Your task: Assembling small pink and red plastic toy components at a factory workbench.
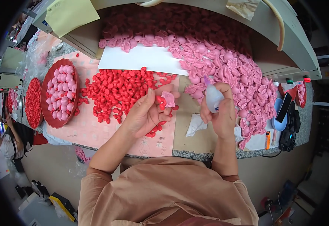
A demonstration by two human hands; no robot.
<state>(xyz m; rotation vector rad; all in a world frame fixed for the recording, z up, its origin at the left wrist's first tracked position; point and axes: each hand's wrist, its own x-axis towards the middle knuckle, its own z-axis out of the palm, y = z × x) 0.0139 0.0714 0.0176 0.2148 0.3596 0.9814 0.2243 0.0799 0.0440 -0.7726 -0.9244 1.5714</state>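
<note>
My left hand (140, 113) is palm up over the pile of small glossy red plastic pieces (111, 90). Its fingers hold a pink cup-shaped plastic piece (168, 98), with a red piece (160, 101) against it. My right hand (224, 111) is wrapped round a small translucent squeeze bottle (213, 98) with a purple nozzle tip pointing up and away from me. The bottle is to the right of the pink piece and apart from it. Behind my right hand spreads a large heap of pink cup-shaped pieces (228, 71).
A red oval basket (45, 101) at the left holds pink-and-red pieces, beside another with red ones. A white sheet (138, 59) lies beneath the grey overhead housing (300, 49). Crumpled tissue (195, 125), an orange lighter (267, 140) and a phone (284, 108) lie toward the right.
</note>
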